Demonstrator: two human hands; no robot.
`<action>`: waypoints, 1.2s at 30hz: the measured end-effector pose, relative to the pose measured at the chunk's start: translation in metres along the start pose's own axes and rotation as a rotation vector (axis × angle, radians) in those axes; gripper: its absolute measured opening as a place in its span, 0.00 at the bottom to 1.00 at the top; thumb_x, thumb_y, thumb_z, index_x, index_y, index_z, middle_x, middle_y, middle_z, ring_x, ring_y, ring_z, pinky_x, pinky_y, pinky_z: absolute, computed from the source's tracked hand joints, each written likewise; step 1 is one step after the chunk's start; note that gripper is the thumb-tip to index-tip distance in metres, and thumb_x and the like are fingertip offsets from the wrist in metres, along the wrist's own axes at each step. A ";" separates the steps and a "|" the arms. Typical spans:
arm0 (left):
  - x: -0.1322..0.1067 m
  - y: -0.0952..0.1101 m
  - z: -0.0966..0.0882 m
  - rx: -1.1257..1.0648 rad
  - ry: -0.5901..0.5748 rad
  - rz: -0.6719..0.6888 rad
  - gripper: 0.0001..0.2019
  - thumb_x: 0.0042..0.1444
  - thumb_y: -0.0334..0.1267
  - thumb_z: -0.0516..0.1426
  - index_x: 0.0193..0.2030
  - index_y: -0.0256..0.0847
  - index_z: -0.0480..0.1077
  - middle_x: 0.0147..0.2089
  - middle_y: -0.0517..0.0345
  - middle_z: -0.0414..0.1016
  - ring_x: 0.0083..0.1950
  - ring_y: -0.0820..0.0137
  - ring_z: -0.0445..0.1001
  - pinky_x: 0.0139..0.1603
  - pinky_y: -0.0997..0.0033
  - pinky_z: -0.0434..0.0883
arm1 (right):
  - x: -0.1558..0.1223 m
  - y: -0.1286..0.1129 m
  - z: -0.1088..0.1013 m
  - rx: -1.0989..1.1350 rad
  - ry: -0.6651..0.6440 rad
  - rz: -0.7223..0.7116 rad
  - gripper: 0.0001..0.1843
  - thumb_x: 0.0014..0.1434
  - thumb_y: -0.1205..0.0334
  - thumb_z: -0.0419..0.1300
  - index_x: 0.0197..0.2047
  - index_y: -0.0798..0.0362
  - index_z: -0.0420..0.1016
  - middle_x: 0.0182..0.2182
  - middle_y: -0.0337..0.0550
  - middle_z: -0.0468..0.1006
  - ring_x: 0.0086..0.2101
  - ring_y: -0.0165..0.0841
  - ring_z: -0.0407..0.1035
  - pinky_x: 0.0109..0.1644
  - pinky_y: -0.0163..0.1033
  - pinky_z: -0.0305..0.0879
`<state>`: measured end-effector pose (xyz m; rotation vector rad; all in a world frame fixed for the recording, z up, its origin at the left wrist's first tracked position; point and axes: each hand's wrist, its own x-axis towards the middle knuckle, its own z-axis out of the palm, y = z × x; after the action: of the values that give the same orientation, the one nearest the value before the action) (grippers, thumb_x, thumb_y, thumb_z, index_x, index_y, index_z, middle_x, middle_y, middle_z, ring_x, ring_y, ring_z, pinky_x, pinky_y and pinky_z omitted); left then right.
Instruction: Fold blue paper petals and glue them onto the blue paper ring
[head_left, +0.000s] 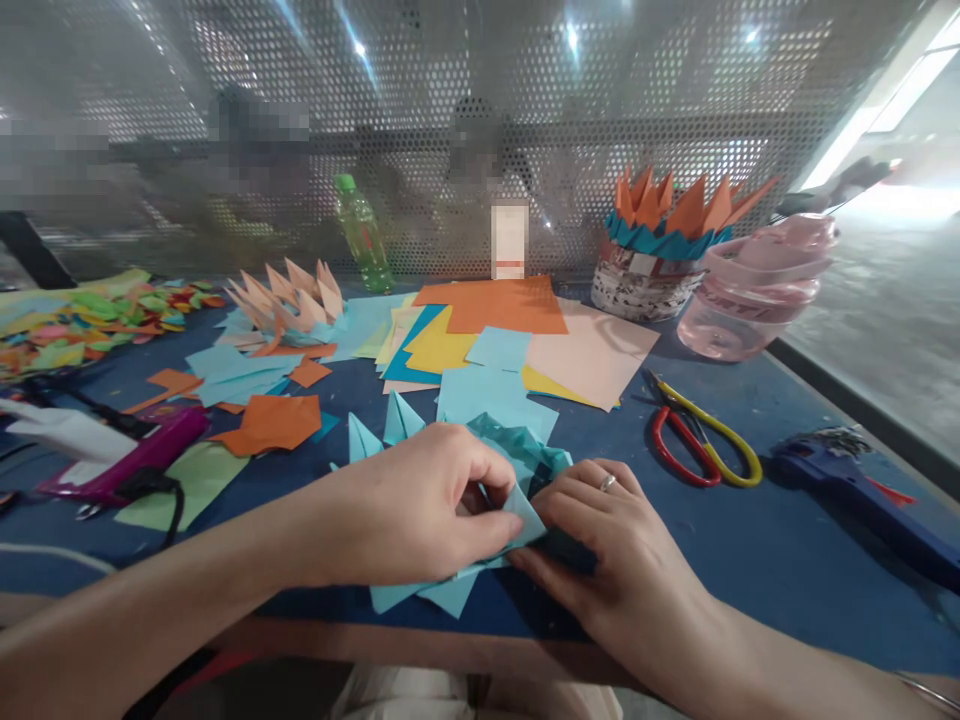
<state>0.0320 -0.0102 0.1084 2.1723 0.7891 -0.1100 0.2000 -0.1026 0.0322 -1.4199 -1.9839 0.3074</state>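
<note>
Light-blue folded paper pieces form a spiky ring [405, 415] on the blue table in front of me, its pointed tips showing on the left and at the front. My left hand [427, 500] reaches over the ring and pinches a pale-blue folded paper piece [527, 515] between thumb and fingers. At the ring's right side, my right hand [615, 530], with a silver ring on one finger, has its thumb and fingers closed on the paper ring's edge. My hands cover much of the ring's middle.
Ahead lie coloured sheets [510, 305] and a peach paper ring [292, 300]. On the right are scissors [705, 445], a blue glue gun [862, 490], a pink bottle [750, 290] and an orange-topped paper basket [652, 270]. A purple power strip [135, 460] and paper scraps [97, 325] lie left.
</note>
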 end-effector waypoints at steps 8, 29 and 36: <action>-0.001 0.006 -0.011 0.014 0.082 0.045 0.11 0.57 0.43 0.53 0.34 0.40 0.74 0.27 0.63 0.71 0.27 0.75 0.66 0.26 0.79 0.61 | 0.003 0.003 0.002 -0.014 -0.015 -0.022 0.15 0.56 0.61 0.63 0.23 0.53 0.64 0.23 0.34 0.71 0.32 0.31 0.64 0.44 0.40 0.52; 0.019 -0.039 -0.010 0.210 0.490 -0.051 0.08 0.48 0.32 0.56 0.30 0.38 0.78 0.21 0.57 0.75 0.21 0.71 0.70 0.25 0.75 0.61 | 0.092 0.038 0.007 -0.194 0.037 0.182 0.12 0.53 0.54 0.64 0.24 0.52 0.75 0.26 0.41 0.79 0.30 0.35 0.71 0.35 0.37 0.58; 0.039 -0.051 -0.007 0.117 0.698 -0.079 0.11 0.50 0.35 0.55 0.37 0.39 0.78 0.20 0.57 0.75 0.28 0.66 0.75 0.28 0.73 0.64 | 0.099 0.034 0.005 -0.185 0.046 0.164 0.08 0.51 0.57 0.66 0.26 0.52 0.77 0.27 0.42 0.80 0.32 0.35 0.72 0.34 0.36 0.59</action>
<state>0.0326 0.0392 0.0667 2.3002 1.2744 0.6070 0.2039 0.0011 0.0481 -1.6967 -1.9023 0.1644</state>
